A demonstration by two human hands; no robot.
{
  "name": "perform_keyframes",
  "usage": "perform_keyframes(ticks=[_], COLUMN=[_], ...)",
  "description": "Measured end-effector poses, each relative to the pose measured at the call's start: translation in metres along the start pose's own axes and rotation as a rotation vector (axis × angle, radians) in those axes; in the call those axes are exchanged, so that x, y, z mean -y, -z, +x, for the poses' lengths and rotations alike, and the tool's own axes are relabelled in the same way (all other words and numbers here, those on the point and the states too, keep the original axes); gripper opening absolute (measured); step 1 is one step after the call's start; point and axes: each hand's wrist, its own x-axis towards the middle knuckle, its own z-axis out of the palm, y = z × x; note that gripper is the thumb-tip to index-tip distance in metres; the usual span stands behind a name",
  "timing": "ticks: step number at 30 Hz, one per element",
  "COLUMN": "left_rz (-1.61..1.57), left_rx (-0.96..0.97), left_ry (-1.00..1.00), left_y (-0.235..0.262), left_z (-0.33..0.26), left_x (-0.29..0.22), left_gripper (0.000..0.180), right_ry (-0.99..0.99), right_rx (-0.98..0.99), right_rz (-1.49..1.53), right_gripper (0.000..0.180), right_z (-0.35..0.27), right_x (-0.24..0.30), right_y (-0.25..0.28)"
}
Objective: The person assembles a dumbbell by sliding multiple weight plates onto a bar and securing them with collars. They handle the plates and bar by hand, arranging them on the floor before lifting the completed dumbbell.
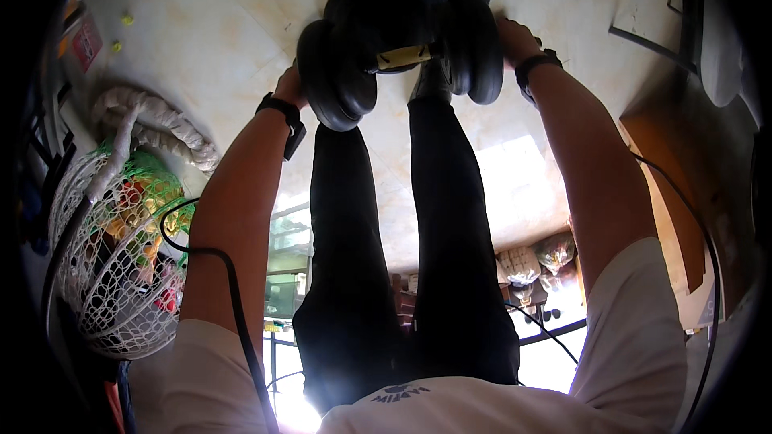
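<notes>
A black object with thick round wheels or discs (474,48) sits on the floor ahead of my feet. Between its left and right pairs of discs runs a short yellowish bar (404,57). My right hand (517,40) is closed at its right side, fingers curled, with a dark end showing past the knuckles. At the left side, my left hand (292,87) is against the outer disc, which hides its fingers. Both arms are stretched out, a black band on each wrist. My black-trousered legs stand between them; one dark shoe (430,80) shows partly.
On the left lies a white and green net bag (121,273) of colourful items, with a wrapped hoop (153,108). Black cables (229,273) hang by both arms. A dark metal frame (683,32) and an orange-brown panel (667,193) stand to the right.
</notes>
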Motion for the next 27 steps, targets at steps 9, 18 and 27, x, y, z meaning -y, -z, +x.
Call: perform_keyframes(ticks=[9, 18, 27], left_rz=[-0.059, 0.052, 0.114], left_rx=[0.109, 0.198, 0.242], left_ry=[0.151, 0.096, 0.131], left_y=[0.006, 0.015, 0.05], left_z=[0.018, 0.012, 0.009], left_x=[0.044, 0.033, 0.029], left_gripper=[0.048, 0.044, 0.043], right_ry=[0.102, -0.017, -0.024], right_rx=[-0.017, 0.086, -0.013], right_rz=[-0.016, 0.0, 0.213], right_gripper=[0.03, 0.038, 0.027], right_z=[0.015, 0.005, -0.021], right_x=[0.036, 0.026, 0.061], right_y=[-0.003, -0.034, -0.067])
